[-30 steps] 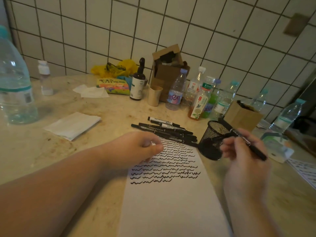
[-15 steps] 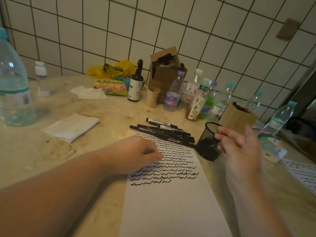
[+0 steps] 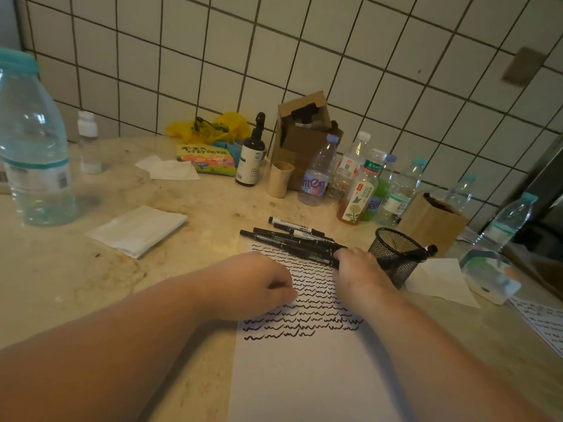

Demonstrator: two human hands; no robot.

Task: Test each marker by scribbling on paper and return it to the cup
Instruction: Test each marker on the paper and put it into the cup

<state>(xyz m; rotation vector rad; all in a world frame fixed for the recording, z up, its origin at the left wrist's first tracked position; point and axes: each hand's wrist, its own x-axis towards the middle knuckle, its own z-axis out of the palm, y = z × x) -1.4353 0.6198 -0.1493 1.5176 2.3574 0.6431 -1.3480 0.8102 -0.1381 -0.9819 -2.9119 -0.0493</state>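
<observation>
The counter (image 3: 213, 208) ran back to a tiled wall, its far edge crowded with bottles (image 3: 359, 184), a brown box (image 3: 301, 138) and a paper cup (image 3: 279, 179). A large water bottle (image 3: 33, 141) stood near the left edge, with a folded napkin (image 3: 137, 229) lying between it and the work area.

The sheet of paper (image 3: 310, 376) lay lengthwise from the near edge toward the wall, its far half covered in rows of black scribbles and its near half blank. The loose markers (image 3: 292, 239) lay in a bundle across the paper's far end, their long axes running left to right and slanting slightly nearer on the right, tips pointing left.

The left hand (image 3: 256, 284) rested on the paper's left side over the scribbles, fingers curled under loosely and holding nothing that could be seen. The right hand (image 3: 359, 269) reached to the right-hand ends of the markers, its fingers curled onto the nearest one; whether it actually gripped the marker could not be told.

The mesh cup (image 3: 393, 254) stood just beside the right hand, off the paper's far right corner, with one returned marker (image 3: 422, 251) leaning out over its right rim. A white napkin (image 3: 438, 281) lay just right of the cup.
</observation>
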